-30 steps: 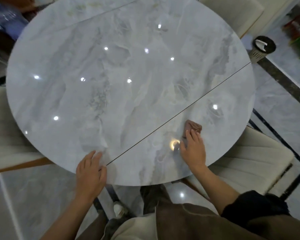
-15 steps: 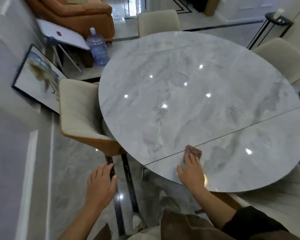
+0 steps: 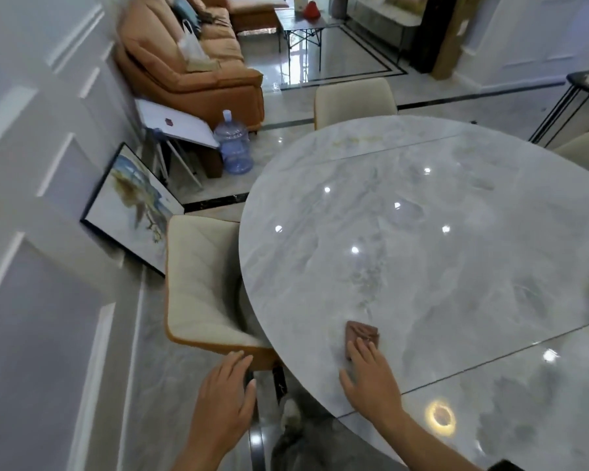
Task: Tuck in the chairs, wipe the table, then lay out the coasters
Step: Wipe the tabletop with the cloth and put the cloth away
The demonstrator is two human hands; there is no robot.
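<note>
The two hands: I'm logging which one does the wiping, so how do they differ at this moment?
The right hand presses flat on the brown folded cloth on the round grey marble table; the left hand holds nothing. The right hand is over the tabletop; the left hand hangs beyond its edge, by the cream upholstered chair. Both are palm down with straight fingers.

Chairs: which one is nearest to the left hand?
The cream chair at the table's left edge, right by the left hand; the far chair and right-side chair stand well away.
</note>
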